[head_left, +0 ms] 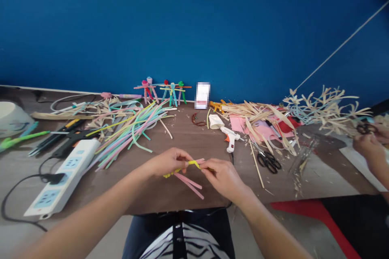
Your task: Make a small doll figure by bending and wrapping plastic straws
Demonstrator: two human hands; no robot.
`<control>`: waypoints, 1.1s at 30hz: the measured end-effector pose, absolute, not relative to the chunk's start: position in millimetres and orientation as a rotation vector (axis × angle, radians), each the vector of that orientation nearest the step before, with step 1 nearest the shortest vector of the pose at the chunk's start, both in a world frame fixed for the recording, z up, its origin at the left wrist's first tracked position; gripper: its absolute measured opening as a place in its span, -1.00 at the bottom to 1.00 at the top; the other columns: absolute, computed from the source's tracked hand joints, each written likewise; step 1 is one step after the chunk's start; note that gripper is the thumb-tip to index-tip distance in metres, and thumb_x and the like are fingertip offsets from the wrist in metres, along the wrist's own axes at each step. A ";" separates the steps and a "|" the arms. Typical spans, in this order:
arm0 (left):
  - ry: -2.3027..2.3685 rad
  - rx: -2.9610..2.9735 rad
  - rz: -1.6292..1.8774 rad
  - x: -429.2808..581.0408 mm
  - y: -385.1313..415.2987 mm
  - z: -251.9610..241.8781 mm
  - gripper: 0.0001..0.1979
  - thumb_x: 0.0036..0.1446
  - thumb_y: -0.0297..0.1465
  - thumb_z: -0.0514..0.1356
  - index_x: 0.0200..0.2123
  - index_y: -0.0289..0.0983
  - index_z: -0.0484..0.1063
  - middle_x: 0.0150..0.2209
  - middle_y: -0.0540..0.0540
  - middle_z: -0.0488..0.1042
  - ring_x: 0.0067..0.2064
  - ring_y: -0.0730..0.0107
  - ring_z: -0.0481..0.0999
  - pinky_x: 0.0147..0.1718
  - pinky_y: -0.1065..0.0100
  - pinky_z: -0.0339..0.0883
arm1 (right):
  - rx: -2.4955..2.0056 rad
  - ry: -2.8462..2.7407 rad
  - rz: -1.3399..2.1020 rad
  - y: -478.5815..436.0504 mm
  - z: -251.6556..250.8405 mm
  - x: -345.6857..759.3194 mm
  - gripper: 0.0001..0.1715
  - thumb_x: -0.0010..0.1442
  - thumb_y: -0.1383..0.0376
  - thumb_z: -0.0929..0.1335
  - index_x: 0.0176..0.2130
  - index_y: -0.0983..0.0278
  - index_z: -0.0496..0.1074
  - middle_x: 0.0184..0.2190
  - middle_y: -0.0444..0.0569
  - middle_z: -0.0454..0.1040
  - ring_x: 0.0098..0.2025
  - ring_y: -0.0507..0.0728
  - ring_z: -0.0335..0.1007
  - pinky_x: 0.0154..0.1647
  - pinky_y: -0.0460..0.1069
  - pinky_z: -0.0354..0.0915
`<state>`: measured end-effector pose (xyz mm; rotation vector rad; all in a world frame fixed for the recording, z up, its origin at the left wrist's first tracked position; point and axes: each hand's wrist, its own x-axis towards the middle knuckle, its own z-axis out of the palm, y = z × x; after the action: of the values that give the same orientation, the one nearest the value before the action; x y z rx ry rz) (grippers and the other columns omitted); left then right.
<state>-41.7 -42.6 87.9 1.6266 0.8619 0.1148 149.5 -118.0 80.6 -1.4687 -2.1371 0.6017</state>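
I log my left grip [167, 162] and right grip [223, 178] pinched narrow on a yellow strip [193, 164] wrapped around pink strips [190, 183] over the bench [182, 137], strip figures [164, 91] standing complete at its back, a loose strip pile [130, 133] remaining.

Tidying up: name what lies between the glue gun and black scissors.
A thin wooden stick lies between the glue gun and black scissors, in the head view.

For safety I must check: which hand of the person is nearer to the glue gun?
Right. The right hand is just in front of the white glue gun, not touching it; the left hand is farther, to its left.
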 end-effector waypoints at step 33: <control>1.040 2.427 0.507 -15.3 -67.5 110.3 -0.71 0.06 -0.57 -0.09 -0.23 -0.28 0.35 -0.31 -0.11 0.39 -0.27 0.37 0.39 -0.29 0.39 0.23 | -1.284 -1.218 1.066 -107.5 76.5 129.3 -0.84 0.01 0.27 0.28 -0.33 0.26 0.36 -0.63 -0.18 0.31 -0.67 -0.05 0.17 -0.73 -0.16 0.16</control>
<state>-15.3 -67.5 110.3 2.4273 1.0401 0.5074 129.3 -107.5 76.5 -1.2839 -1.2182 1.0662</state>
